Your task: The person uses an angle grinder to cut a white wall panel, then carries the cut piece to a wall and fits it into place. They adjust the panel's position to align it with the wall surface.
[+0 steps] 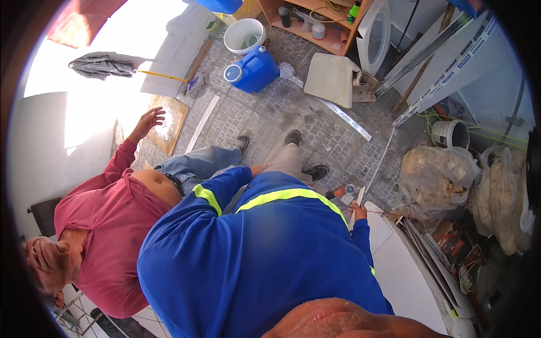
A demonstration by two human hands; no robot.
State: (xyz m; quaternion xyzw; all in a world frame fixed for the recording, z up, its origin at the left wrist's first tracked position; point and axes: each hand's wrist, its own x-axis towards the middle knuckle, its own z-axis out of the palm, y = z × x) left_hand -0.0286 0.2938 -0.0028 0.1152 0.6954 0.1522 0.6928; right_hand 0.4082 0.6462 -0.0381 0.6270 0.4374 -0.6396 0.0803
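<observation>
My left hand (259, 168) rests beside my thigh, partly behind my blue sleeve, fingers fairly straight and nothing visible in them. My right hand (357, 212) grips a narrow pale flat piece (360, 197) upright at my right side. An angle grinder (347, 191) lies just beyond that hand, beside a white board (380, 250); whether the hand touches either is unclear. A co-worker in a maroon top (107, 225) stands close on my left, with a hand (151, 119) raised, fingers apart.
Ahead on the paved floor are a blue jerrycan (256, 73), white bucket (236, 34), folded beige sheet (328, 81) and metal strip (344, 118). An orange shelf (307, 22) stands behind. Plastic sacks (437, 177), a tipped bucket (451, 133) and leaning panels (445, 67) line the right.
</observation>
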